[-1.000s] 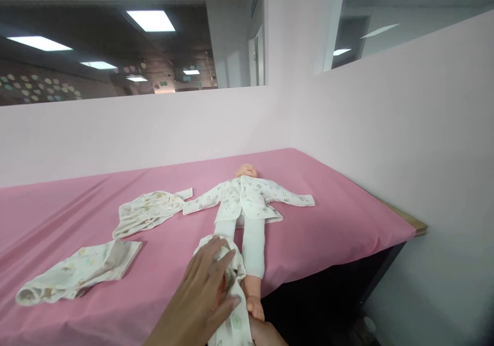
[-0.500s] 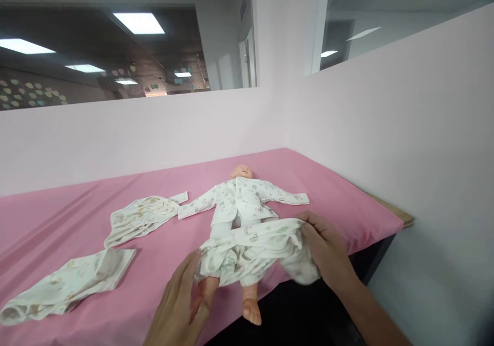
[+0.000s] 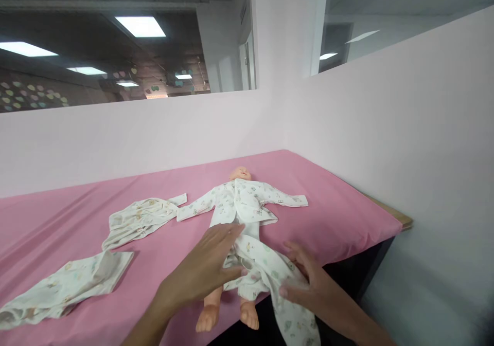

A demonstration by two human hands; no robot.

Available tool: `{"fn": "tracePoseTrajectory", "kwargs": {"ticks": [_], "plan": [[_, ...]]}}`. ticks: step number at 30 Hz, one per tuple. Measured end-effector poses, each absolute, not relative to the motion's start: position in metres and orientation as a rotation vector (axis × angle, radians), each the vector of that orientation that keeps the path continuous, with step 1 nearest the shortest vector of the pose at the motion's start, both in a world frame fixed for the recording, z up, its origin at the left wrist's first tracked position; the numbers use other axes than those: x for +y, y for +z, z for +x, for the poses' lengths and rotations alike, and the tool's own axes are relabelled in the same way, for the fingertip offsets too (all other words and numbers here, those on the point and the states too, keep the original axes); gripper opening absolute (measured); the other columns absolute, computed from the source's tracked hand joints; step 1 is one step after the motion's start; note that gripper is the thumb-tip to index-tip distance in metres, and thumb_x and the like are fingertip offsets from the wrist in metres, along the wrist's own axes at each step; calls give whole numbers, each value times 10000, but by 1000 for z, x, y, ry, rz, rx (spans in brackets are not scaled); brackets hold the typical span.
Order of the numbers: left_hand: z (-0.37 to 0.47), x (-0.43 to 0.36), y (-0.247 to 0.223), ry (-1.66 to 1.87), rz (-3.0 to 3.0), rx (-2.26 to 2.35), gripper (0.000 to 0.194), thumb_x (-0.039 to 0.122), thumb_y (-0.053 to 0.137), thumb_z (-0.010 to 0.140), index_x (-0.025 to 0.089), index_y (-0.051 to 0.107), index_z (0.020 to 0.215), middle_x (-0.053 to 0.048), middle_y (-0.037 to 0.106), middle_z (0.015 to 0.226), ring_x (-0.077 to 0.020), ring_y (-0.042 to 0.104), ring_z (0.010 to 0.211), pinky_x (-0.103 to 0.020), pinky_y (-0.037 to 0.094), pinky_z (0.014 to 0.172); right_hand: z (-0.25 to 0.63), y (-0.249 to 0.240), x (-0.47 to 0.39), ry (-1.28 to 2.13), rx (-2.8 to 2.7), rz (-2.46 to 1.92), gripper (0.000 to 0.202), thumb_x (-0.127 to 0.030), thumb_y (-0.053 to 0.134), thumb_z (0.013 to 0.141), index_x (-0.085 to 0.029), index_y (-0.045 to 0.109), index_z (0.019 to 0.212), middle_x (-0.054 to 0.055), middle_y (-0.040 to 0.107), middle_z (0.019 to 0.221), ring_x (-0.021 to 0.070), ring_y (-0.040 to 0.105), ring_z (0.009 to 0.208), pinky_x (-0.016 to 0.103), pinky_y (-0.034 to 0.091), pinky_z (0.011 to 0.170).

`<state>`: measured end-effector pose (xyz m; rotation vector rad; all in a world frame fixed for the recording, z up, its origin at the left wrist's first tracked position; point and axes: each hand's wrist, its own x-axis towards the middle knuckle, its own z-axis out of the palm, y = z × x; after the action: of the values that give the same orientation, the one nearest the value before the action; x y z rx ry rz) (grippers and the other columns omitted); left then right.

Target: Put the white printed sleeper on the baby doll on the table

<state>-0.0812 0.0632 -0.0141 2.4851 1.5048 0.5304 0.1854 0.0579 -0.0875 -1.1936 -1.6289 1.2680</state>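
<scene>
Pink table (image 3: 332,202), hands on trousers (image 3: 266,263)

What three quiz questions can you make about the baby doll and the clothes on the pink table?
1. True or false: the doll lies face up on the pink table cover.
2. Which hand rests on top of the doll's legs? A) the left hand B) the right hand
3. Fill the gap: besides the patterned trousers under the hands, ___ loose garments lie on the cover to the doll's left in the picture.

Key
1. True; its face points up and its feet reach the near edge.
2. A; the right hand touches the trousers where they hang over the edge.
3. Two: one garment near the doll's sleeve, another closer to the camera.
</scene>
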Motion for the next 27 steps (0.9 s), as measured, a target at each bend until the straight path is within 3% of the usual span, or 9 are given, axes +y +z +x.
{"fn": "tracePoseTrajectory", "kwargs": {"ticks": [3,5,7,9,11,15,20,23,27], "plan": [[-58,82,-3,260,2650,1415,257,280,551,794,215,628,1030,-54,635,968,-251,573,927,-356,470,819,174,-93,55,1247,-1734,-1221,973,-342,772,718,-187,219,1504,136,387,1478,283,373,1353,424,331,1099],[-48,88,-4,151,2742,1403,88,173,516,737,196,571,803,-27,590,819,-206,537,776,-313,434,732,163,-93,55,1151,-1804,-1236,945,-295,771,703,-200,257,1491,123,423,1453,284,401,1325,422,347,1077],[-45,89,-7,139,2780,1364,88,114,479,704,195,505,727,-14,570,790,-183,508,729,-293,401,695,152,-89,58,1034,-1885,-1247,727,-229,732,707,-202,434,1369,97,549,1311,281,500,1206,397,420,976],[-46,87,-8,237,2738,1317,94,113,452,735,196,496,734,-12,574,820,-177,504,749,-288,391,698,142,-84,64,903,-1939,-1282,346,-188,652,745,-180,584,1084,67,637,1059,257,579,1005,350,460,821],[-50,83,-7,411,2608,1311,103,163,426,811,198,520,787,-13,580,861,-173,509,776,-286,398,703,133,-81,70,698,-1917,-1355,45,-176,562,801,-179,564,845,51,620,867,235,574,859,328,436,720],[-63,77,1,595,2167,1225,151,284,476,879,212,552,987,-9,600,944,-167,541,833,-269,432,699,119,-82,86,94,-1758,-1304,126,-100,506,768,-192,535,848,58,590,823,251,520,861,368,400,767],[-79,90,9,485,1696,1068,445,497,581,872,237,520,1228,-58,582,1201,-202,543,1093,-311,446,896,110,-89,100,-284,-1658,-1070,325,-20,473,673,-191,517,947,55,572,837,251,501,833,385,416,765],[-79,106,7,418,1656,1073,416,542,589,855,199,607,1090,-49,615,1081,-184,559,993,-277,438,827,111,-90,102,-308,-1657,-1052,337,-21,471,702,-188,512,992,74,580,908,260,520,879,404,435,797],[-72,117,4,411,1677,1010,284,423,713,763,166,604,815,7,567,795,-120,503,716,-221,381,617,120,-85,99,-143,-1659,-1131,320,-86,496,760,-198,517,1059,88,590,1040,274,543,961,427,454,821]]}}
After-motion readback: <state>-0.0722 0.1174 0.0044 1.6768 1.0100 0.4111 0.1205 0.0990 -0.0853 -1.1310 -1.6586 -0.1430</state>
